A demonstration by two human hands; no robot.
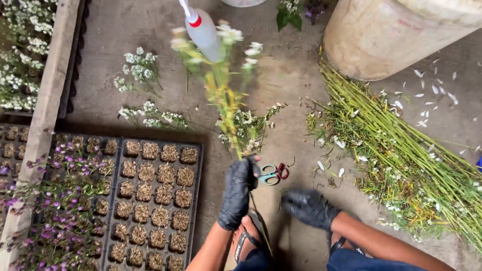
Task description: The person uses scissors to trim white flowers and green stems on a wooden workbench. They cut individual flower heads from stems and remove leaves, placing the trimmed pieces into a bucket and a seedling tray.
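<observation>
My left hand (236, 191), in a black glove, grips a long green flower stem (225, 98) with small white blossoms and holds it upright. My right hand (309, 207), also in a black glove, hovers blurred over the concrete floor, holding nothing, fingers spread. A pair of scissors (273, 173) with teal and red handles lies on the floor between the two hands. A small bunch of white flowers (248, 125) lies just behind the held stem.
A black seedling tray (153, 200) with soil plugs lies at left, with purple-flowered cuttings (60, 211) beside it. A pile of cut green stems (401, 155) lies at right below a large pale bucket (391, 35). A spray bottle (203, 30) stands at the top. White sprigs (140, 70) lie on the floor.
</observation>
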